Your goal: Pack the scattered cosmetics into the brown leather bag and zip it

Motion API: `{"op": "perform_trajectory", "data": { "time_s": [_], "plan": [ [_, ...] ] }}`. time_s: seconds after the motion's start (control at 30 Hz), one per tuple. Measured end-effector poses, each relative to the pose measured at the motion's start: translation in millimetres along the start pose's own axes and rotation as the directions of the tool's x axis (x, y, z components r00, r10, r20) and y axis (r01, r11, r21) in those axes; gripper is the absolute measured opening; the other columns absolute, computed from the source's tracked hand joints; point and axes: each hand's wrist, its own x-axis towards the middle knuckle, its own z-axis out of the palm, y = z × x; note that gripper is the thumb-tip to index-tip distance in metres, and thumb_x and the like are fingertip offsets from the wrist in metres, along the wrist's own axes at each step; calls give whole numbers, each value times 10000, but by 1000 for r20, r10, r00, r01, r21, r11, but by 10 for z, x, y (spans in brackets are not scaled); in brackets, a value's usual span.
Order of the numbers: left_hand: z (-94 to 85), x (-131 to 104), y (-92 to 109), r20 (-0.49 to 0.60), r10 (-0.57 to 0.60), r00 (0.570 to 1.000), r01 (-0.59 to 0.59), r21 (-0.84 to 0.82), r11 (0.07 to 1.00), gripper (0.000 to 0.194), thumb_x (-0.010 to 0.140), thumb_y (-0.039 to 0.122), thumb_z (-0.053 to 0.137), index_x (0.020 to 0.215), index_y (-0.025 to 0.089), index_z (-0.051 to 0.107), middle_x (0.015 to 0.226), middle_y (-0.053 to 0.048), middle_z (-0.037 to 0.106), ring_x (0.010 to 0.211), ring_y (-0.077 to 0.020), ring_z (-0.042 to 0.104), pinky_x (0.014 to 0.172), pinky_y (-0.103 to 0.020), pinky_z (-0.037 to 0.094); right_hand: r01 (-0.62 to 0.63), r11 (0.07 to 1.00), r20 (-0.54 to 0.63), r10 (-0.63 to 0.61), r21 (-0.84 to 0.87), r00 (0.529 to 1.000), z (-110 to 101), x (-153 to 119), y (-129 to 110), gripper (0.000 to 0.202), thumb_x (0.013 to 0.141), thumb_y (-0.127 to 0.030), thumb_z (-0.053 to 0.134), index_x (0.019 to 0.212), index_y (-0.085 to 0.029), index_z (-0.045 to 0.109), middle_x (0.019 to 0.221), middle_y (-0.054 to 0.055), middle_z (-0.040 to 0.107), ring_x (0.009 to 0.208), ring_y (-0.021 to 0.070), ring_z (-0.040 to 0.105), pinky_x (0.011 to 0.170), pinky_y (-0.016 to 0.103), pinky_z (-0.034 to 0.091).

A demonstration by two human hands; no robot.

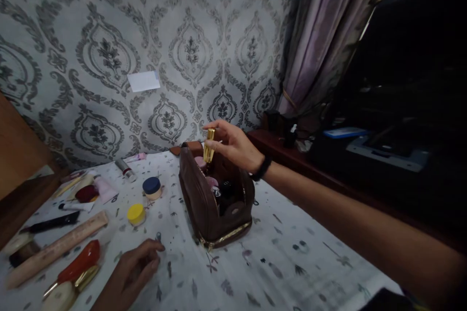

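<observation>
My right hand point(235, 146) pinches a gold lipstick-like tube point(209, 146) between thumb and fingers, holding it upright over the open brown makeup bag point(199, 204). Inside the bag are pink items point(212, 182) and some dark ones that I cannot make out. My left hand point(133, 272) lies low over the patterned cloth, left of the bag, its fingers loosely bent and apart with nothing in them. Closest to it are a yellow-lidded jar point(136, 214) and a jar with a dark blue lid point(152, 187).
Left on the bed-like cloth point(262, 277) lie a long beige tube point(62, 247), a red-orange bottle point(82, 261), a black tube point(53, 222) and a silver tube point(125, 170). Patterned wallpaper point(160, 34) rises behind. A dark red wooden ledge point(268, 141) runs along the right.
</observation>
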Motion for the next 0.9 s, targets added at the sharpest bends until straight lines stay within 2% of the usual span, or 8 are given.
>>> {"op": "perform_trajectory", "data": {
  "time_s": [0.1, 0.2, 0.3, 0.47, 0.6, 0.77, 0.83, 0.9],
  "plan": [
    [-5, 17, -61, 75, -18, 997, 17, 5, 1000, 385, 876, 566, 566, 1070, 263, 703, 879, -37, 665, 753, -187, 604, 658, -259, 495, 34, 949, -2, -37, -314, 999, -182, 179, 246, 219, 743, -169, 692, 947, -183, 611, 750, -29, 615, 723, 147, 584, 694, 262, 453],
    [-11, 35, -94, 79, -28, 996, 29, -13, 999, 388, 846, 576, 603, 1019, 250, 722, 908, -52, 682, 804, -208, 626, 684, -268, 519, -6, 786, 21, 24, -618, 999, -270, 247, 404, 185, 799, -154, 651, 981, -164, 623, 807, -7, 648, 756, 145, 602, 720, 255, 447],
    [-2, 47, -137, 75, -53, 996, 53, -4, 999, 398, 821, 594, 619, 998, 255, 730, 906, -55, 693, 813, -219, 634, 689, -271, 535, -15, 654, 52, 83, -756, 995, -282, 276, 458, 155, 820, -159, 656, 975, -156, 646, 866, 22, 680, 801, 155, 614, 749, 258, 439],
    [-6, 68, -120, 90, -74, 993, 70, 46, 996, 414, 822, 622, 593, 990, 269, 730, 899, -45, 700, 793, -219, 638, 649, -266, 539, -14, 589, 84, 138, -808, 987, -232, 346, 472, 104, 798, -127, 676, 897, -159, 678, 834, 52, 701, 798, 188, 619, 727, 274, 408],
    [-25, 88, -8, 125, -48, 991, 42, 49, 998, 384, 829, 607, 590, 945, 269, 731, 840, -29, 696, 779, -220, 641, 670, -277, 546, -11, 584, 109, 170, -811, 980, -171, 390, 475, 158, 691, -38, 722, 718, -184, 665, 740, 46, 695, 806, 214, 636, 703, 275, 386],
    [-26, 90, 28, 163, -23, 986, 4, 115, 993, 363, 869, 582, 545, 936, 275, 727, 858, -29, 698, 815, -226, 650, 736, -291, 545, -64, 663, 85, 190, -746, 978, -86, 439, 554, 337, 575, 88, 739, 480, -174, 550, 498, -25, 558, 728, 175, 633, 664, 255, 355],
    [-29, 86, 5, 153, -29, 988, 10, 122, 993, 360, 870, 582, 544, 962, 286, 728, 922, -32, 710, 874, -238, 660, 790, -307, 549, -113, 709, 55, 209, -696, 976, -67, 478, 625, 402, 606, 78, 750, 421, -170, 493, 416, -64, 456, 658, 134, 613, 645, 242, 352],
    [-35, 83, -16, 155, -40, 987, 20, 124, 992, 363, 872, 583, 543, 982, 291, 728, 953, -35, 715, 901, -243, 663, 807, -312, 550, -169, 760, 19, 232, -628, 972, -59, 528, 712, 426, 700, -6, 764, 423, -163, 481, 396, -87, 407, 574, 95, 574, 618, 226, 365]
  ]
}}
